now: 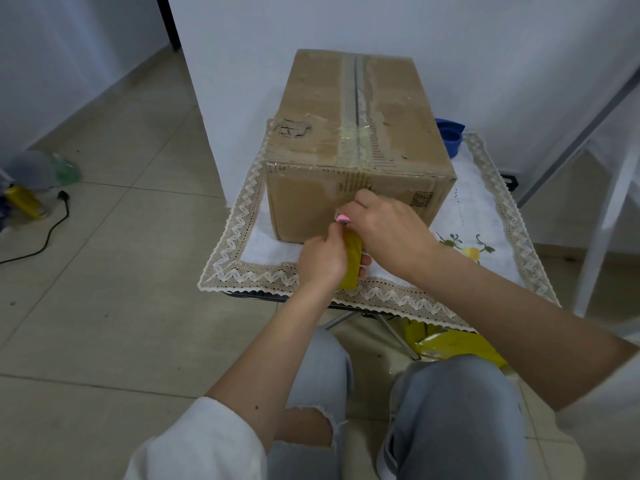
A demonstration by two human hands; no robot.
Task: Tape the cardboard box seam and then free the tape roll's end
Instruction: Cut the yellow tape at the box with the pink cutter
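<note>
A worn brown cardboard box (356,140) stands on a small table, its top seam (356,88) running away from me under old torn tape. My left hand (323,259) grips a yellowish tape roll (352,261) held upright just below the box's near face. My right hand (388,230) rests against that front face, fingers bent at the tape's end where it meets the cardboard. A pink nail shows between the two hands. The strip of tape itself is hard to make out.
A white cloth with lace trim (249,271) covers the folding table. A blue container (450,135) sits behind the box's right side. A white chair (602,216) stands at right. A black cable (52,230) and bottles lie on the tiled floor at left. Yellow packaging (450,344) is under the table.
</note>
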